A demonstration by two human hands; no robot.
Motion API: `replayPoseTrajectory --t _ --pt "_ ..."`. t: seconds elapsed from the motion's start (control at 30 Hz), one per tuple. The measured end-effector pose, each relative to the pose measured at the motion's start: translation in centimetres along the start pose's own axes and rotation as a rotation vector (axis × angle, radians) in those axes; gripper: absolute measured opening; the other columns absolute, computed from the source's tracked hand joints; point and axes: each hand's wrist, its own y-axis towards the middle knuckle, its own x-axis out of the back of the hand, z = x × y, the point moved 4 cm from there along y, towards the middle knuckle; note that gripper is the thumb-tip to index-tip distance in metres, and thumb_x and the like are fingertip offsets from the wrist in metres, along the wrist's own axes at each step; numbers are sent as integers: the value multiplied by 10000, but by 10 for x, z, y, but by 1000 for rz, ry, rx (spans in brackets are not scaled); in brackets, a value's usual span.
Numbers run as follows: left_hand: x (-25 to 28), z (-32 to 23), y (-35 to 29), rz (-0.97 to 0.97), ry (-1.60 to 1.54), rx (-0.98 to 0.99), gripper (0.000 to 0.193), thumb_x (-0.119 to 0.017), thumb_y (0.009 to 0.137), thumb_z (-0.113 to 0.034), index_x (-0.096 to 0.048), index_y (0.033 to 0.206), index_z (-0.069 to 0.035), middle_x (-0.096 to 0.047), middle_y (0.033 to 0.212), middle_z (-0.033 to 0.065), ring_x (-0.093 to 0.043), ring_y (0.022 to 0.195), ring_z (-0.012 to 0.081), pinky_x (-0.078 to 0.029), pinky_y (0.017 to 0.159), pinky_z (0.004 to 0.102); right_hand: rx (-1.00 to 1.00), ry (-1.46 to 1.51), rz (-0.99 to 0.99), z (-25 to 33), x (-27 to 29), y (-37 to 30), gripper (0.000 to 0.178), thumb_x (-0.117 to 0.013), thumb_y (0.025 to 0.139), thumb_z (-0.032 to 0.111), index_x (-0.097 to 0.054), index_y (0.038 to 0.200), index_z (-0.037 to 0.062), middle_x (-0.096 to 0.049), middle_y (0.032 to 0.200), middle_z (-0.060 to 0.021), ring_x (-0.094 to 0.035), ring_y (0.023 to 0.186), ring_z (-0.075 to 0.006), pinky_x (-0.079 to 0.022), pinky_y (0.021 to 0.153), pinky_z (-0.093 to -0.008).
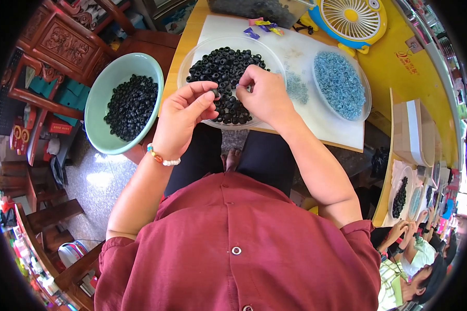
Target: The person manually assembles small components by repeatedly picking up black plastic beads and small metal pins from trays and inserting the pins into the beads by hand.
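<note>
My left hand [180, 111], with a beaded bracelet [163, 158] at its wrist, pinches a small dark bead [216, 93] between thumb and fingertips. Just to its right, my right hand [269, 98] is closed, thumb against bent fingers; what it holds, if anything, is too small to make out. Both hands hover over a clear round tray [183, 62] heaped with black ring-shaped beads [228, 59]. Partly behind my right hand, small pale-blue pieces [297, 88] lie loose on the white board [316, 127]. Farther right sits an oval tray [368, 110] full of light-blue pieces [340, 83].
A pale-green basin [95, 124] of black beads stands left of the table. At the back are wrappers [264, 27], a clear bin [259, 8] and a yellow-and-blue fan [351, 20]. A cardboard box [414, 132] is at right; other people's hands [402, 230] work beyond it.
</note>
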Motion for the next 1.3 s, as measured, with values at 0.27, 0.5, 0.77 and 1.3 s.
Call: replayPoseTrajectory --t 0.27,0.5,0.77,1.3 --pt "-5 5 3 -31 -62 19 217 -625 877 -94 -636 1083 -24 -646 922 27 -607 777 79 -527 685 212 -179 799 226 16 -2 -20 116 -629 835 41 -648 940 -6 -658 867 -32 -593 771 -62 -481 701 -211" --pt "-15 4 3 -28 -8 -10 202 -640 865 -94 -657 1055 -27 -657 947 29 -613 807 84 -535 677 221 -132 855 169 18 -1 -23 105 -632 852 63 -641 923 -13 -646 839 -15 -575 752 -49 -471 681 -203" --pt "-7 9 3 -77 -74 4 206 -612 887 -107 -639 1072 -21 -616 893 19 -569 747 70 -548 674 240 -101 537 98 17 5 -27 77 -610 836 26 -632 898 -13 -643 798 -30 -555 690 -40 -453 588 -204" --pt "-25 17 -20 128 -529 268 217 -534 932 -116 -582 1114 -8 -636 909 39 -622 783 99 -567 737 260 -118 1123 -33 32 11 -44 122 -676 806 2 -677 925 -25 -595 901 -53 -617 744 -107 -492 690 -211"
